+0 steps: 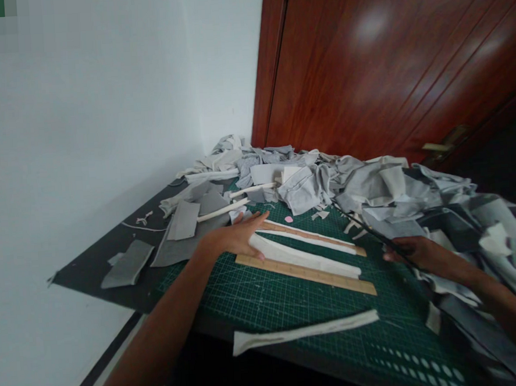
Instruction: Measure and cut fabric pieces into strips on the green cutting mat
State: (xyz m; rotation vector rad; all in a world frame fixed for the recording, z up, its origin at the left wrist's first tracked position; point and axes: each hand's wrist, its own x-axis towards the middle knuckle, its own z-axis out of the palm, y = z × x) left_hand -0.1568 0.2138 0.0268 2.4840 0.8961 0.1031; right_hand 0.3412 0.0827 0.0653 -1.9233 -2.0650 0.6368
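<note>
My left hand (243, 237) lies with its fingers spread over the left ends of a white fabric strip (305, 256) and a wooden ruler (307, 274). The ruler lies along the strip's near edge. Just beyond is a narrower brown strip with white edges (308, 233), its left end close to my fingertips. My right hand (412, 252) is closed around a long, thin, dark tool (369, 230), blurred, its kind unclear. It points away and to the left, toward some small fabric scraps (354, 227).
A green cutting mat (269, 303) covers the table's middle. Near its front edge lies a loose white strip (310, 331). Grey and white fabric is heaped along the back and right (371, 180). Folded grey pieces (129, 264) lie left. A wall and a wooden door (364, 64) stand behind.
</note>
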